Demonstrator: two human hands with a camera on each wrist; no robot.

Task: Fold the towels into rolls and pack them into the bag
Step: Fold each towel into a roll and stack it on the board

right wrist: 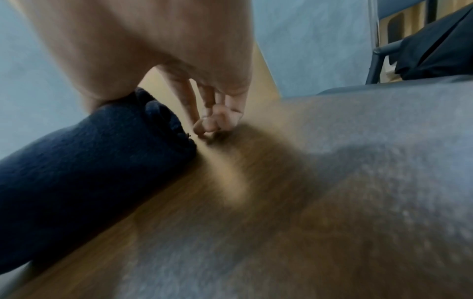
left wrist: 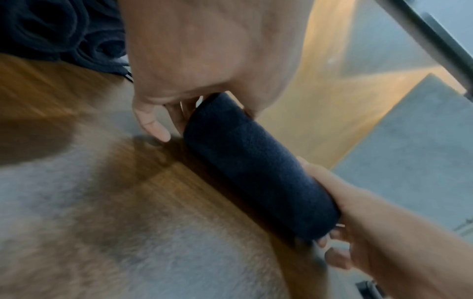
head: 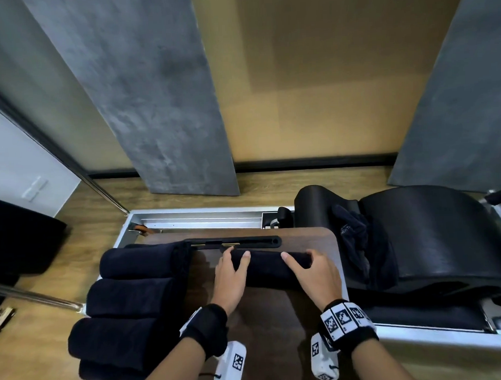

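Note:
A dark navy towel roll lies crosswise near the far edge of the brown wooden table. My left hand grips its left end, fingers over the top and thumb on the near side. My right hand holds the right end of the roll, thumb across the top and fingers curled against the end face. In the left wrist view the roll runs between both hands. Several finished rolls lie stacked at the table's left edge. I cannot make out a bag for certain.
A black padded arc-shaped seat stands right of the table, with a dark crumpled cloth draped on it. A metal frame runs behind the table. A black slot sits in the table's far edge. A dark object lies far left.

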